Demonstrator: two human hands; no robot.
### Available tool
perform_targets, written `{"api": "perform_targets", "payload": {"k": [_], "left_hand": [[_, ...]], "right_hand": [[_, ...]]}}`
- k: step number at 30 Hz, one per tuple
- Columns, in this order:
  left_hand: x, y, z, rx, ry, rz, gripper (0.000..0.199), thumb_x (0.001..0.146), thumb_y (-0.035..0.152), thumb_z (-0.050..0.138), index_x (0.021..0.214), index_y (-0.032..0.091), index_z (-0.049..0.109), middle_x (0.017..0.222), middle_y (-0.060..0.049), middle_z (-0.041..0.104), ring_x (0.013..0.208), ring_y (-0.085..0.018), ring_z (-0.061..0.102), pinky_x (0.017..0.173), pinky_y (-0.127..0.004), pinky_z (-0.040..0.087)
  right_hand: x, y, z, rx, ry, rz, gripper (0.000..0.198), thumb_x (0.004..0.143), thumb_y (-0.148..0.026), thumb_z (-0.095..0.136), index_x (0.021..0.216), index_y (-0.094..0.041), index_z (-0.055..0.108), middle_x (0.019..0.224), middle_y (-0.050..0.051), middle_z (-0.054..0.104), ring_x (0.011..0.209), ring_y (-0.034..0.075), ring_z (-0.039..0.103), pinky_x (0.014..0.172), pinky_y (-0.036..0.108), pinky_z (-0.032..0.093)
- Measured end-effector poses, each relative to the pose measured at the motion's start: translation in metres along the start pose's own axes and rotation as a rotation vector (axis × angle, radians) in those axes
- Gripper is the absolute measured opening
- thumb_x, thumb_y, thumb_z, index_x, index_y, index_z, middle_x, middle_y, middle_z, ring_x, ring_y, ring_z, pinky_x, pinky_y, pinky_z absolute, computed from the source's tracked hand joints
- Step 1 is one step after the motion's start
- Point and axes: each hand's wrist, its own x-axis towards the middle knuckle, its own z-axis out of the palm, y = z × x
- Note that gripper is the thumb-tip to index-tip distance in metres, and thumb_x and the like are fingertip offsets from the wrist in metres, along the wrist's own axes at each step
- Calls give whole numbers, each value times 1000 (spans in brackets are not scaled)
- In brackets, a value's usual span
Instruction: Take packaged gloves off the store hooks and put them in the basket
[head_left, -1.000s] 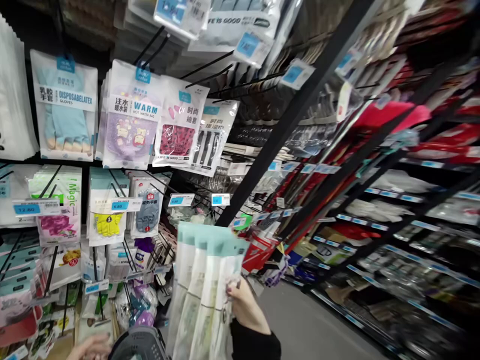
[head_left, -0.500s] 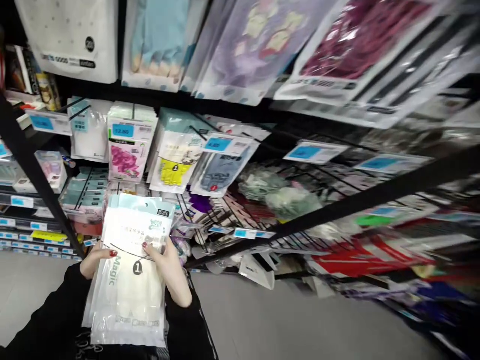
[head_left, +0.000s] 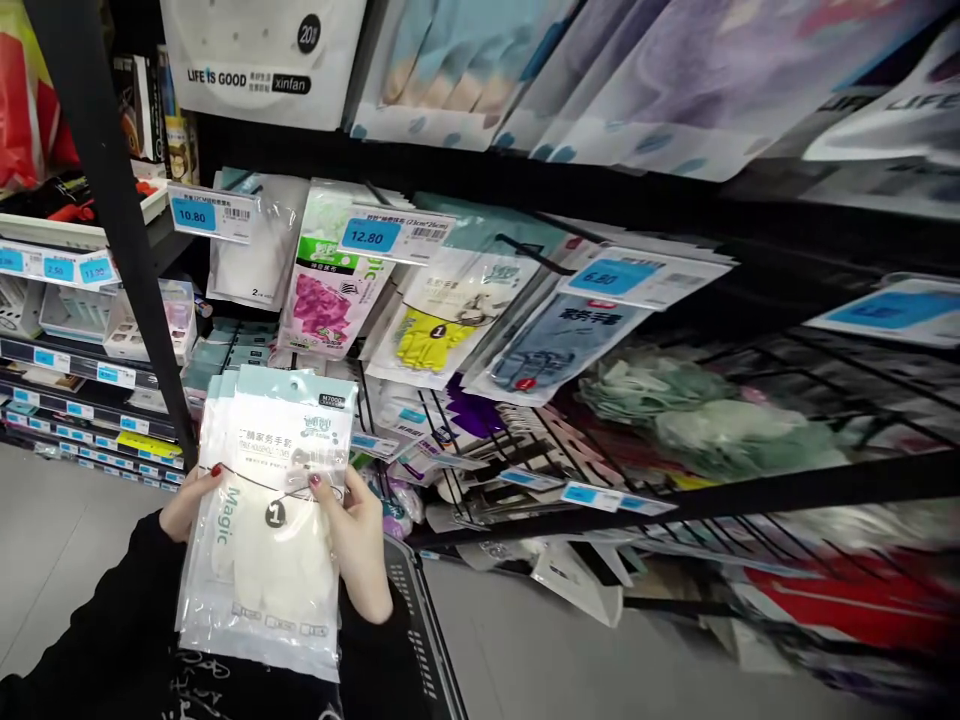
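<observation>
A: What is the person holding?
B: A small stack of glove packs (head_left: 276, 590), held upright and a little tilted, in front of a black sweatshirt with white lettering.

A: How does the front pack look?
B: Clear, shiny plastic with a pale blue-green strip along the top and a black label reading M7000 in the top right corner. Dark lettering runs below, and "Magic" reads down the left side in green. A dark circle with a white 1 sits in the middle, above cream-white gloves. A thin dark line crosses the front, and the bottom edge is crinkled. Edges of other packs peek out at the left.

A: And the hands?
B: The left hand (head_left: 187, 503) pinches the stack's left edge, its red-nailed thumb in front. The right hand (head_left: 361, 545) pinches the right edge, thumb on the front; the fingers behind are hidden.

A: Where is the stack?
B: Between both hands, near the rack's left edge, beside the lower end of a dark upright (head_left: 124, 205). Beyond it hangs a yellow glove pack (head_left: 435, 335). A dark slotted basket (head_left: 433, 640) is just beside the right sleeve.
</observation>
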Motion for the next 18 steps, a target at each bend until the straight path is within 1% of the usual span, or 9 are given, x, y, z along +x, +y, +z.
{"api": "perform_targets", "payload": {"k": [3, 7, 10, 13, 15, 16, 17, 18], "left_hand": [[3, 3, -5, -3, -21, 2, 57, 61, 35, 77, 110, 11, 62, 94, -12, 72, 97, -34, 62, 85, -40, 48], [3, 4, -1, 77, 57, 89, 67, 52, 35, 81, 112, 12, 61, 88, -11, 73, 93, -36, 63, 81, -42, 50], [2, 9, 0, 103, 92, 131, 64, 53, 37, 81, 109, 12, 63, 89, -13, 73, 89, -35, 65, 79, -41, 51], [1, 18, -9, 100, 165, 189, 56, 52, 37, 81, 100, 12, 67, 85, -13, 73, 87, -34, 66, 80, -41, 51], [0, 24, -21, 99, 227, 214, 53, 46, 38, 83, 92, 14, 69, 80, -10, 74, 88, -35, 65, 81, -42, 52], [-1, 26, -28, 99, 259, 223, 50, 45, 39, 83, 87, 15, 70, 78, -8, 74, 91, -36, 64, 83, -43, 52], [-2, 28, -35, 101, 290, 233, 44, 43, 39, 83, 79, 17, 70, 77, -6, 74, 96, -36, 63, 86, -43, 51], [-3, 29, -42, 117, 318, 241, 38, 40, 39, 84, 68, 18, 69, 74, -5, 74, 101, -37, 60, 89, -42, 49]], "right_hand": [[-1, 1, 3, 30, 40, 16, 23, 75, -39, 63, 81, -17, 62, 80, 3, 64, 76, 18, 55, 68, 26, 43], [-1, 3, -2, -15, 79, -11, 23, 76, -40, 61, 76, -17, 63, 74, 2, 62, 70, 17, 52, 64, 25, 41], [1, 5, -17, -46, 143, -30, 25, 76, -41, 61, 73, -17, 64, 72, 2, 62, 68, 16, 52, 62, 25, 40], [7, 5, -42, 96, 199, -23, 23, 75, -41, 62, 79, -19, 63, 73, 0, 63, 68, 15, 55, 61, 24, 43], [13, 4, -59, 208, 131, -58, 26, 79, -45, 54, 84, -20, 61, 71, -1, 62, 64, 13, 55, 57, 22, 45], [16, 2, -67, 224, 78, -89, 33, 83, -49, 44, 84, -19, 60, 66, -2, 60, 58, 11, 53, 53, 21, 44], [18, 1, -72, 239, 27, -113, 41, 86, -52, 34, 82, -19, 58, 59, -4, 55, 48, 9, 47, 46, 20, 42], [20, -1, -77, 285, -6, -124, 46, 87, -53, 26, 79, -20, 57, 53, -6, 48, 39, 7, 37, 40, 19, 38]]}}
